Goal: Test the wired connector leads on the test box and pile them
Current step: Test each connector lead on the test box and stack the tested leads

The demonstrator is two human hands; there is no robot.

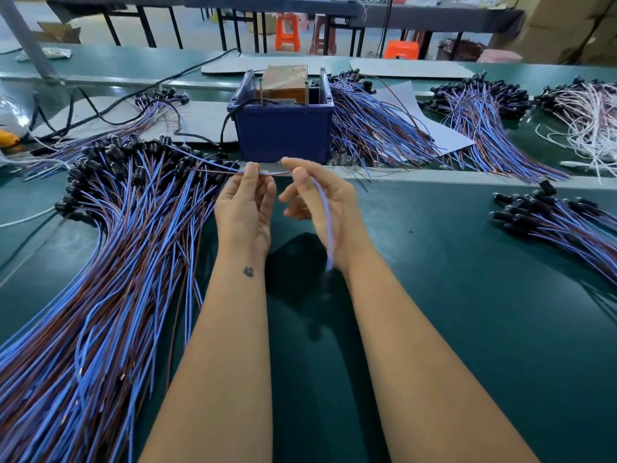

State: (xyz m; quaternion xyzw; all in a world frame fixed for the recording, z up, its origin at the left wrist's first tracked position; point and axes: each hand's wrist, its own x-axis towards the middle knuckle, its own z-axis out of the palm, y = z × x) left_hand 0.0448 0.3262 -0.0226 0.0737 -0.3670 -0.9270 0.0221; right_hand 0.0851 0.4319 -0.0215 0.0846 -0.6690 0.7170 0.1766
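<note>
- Left hand (245,202) pinches a thin blue-and-brown wired lead (267,173); right hand (314,195) pinches it just beside.
- Past the right grip, the lead droops, blurred; its end is unreadable.
- Beyond both grips sits the dark blue plastic test box (283,135).

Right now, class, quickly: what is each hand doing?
Left hand: pinches the blue and brown lead between thumb and fingertips.
Right hand: also pinches that lead, whose blue wire trails down over the palm.
</note>
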